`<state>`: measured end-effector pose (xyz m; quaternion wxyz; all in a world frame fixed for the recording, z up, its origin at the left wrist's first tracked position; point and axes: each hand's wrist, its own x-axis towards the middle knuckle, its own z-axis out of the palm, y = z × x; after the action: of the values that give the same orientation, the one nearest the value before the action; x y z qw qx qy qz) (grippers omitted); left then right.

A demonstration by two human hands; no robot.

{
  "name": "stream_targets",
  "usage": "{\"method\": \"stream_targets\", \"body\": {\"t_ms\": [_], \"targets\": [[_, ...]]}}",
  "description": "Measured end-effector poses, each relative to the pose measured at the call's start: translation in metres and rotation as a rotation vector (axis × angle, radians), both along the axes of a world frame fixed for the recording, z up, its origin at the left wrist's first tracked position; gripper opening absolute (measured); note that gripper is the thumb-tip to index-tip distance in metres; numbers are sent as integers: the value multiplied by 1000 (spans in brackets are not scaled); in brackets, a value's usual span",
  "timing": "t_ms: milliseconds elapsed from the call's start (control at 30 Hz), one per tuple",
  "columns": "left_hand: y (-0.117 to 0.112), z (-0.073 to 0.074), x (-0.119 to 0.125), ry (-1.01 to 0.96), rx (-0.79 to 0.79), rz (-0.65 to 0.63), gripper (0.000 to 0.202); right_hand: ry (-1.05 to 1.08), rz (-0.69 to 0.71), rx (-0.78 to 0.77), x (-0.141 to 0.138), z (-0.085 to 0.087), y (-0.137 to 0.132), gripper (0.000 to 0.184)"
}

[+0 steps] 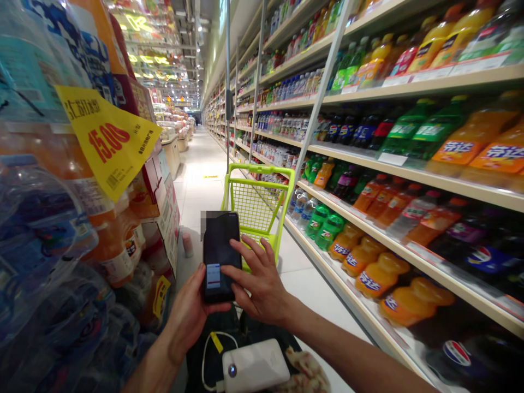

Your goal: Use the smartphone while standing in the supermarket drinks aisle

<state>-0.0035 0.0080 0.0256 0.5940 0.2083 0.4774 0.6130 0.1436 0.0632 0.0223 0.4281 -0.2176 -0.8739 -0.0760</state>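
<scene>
My left hand (189,314) grips a black smartphone (220,256) from below, holding it upright in front of me. My right hand (258,278) lies over the phone's right side with its fingers spread, and one fingertip touches the dark screen. A small lit window shows low on the screen. Just below my hands a white power bank (254,367) with a white cable rests on a dark surface.
A lime-green shopping cart (258,203) stands in the aisle ahead. Shelves of soda bottles (380,218) run along the right. Wrapped bottle packs with a yellow price sign (107,141) crowd the left. The white tiled aisle floor (204,164) stretches away.
</scene>
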Motion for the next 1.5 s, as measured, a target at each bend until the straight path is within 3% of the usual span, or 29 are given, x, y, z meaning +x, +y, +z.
{"method": "stream_targets", "body": {"t_ms": [1500], "targets": [[-3,3,2,-35,0,9,20,-60,-23,13,-9,3,2,28]]}}
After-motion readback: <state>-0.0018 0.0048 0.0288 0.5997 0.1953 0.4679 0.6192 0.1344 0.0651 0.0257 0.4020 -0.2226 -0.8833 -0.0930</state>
